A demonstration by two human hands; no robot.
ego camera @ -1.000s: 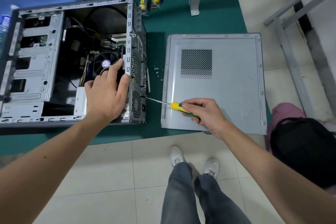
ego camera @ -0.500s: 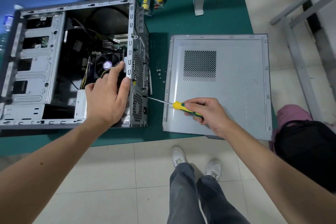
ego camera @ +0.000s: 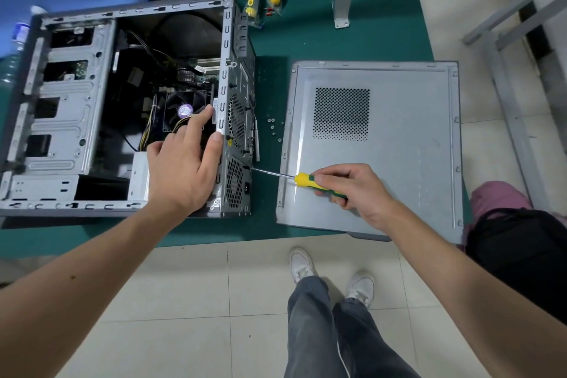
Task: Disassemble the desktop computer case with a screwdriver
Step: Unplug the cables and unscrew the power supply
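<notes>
case (ego camera: 70,120): bare matt metal | side panel (ego camera: 408,144): smooth grey metal | screwdriver (ego camera: 303,178): glossy plastic handle

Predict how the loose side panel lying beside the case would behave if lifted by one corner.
The side panel is a thin, broad metal sheet, so it would probably flex and wobble. Its folded edges likely add some stiffness. Bare metal may feel slippery.

No legible text anywhere.

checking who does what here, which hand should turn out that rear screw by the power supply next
Right. The right hand already grips the screwdriver, whose tip sits at the rear panel of the computer case. The left hand rests on the case edge, steadying it.
</notes>
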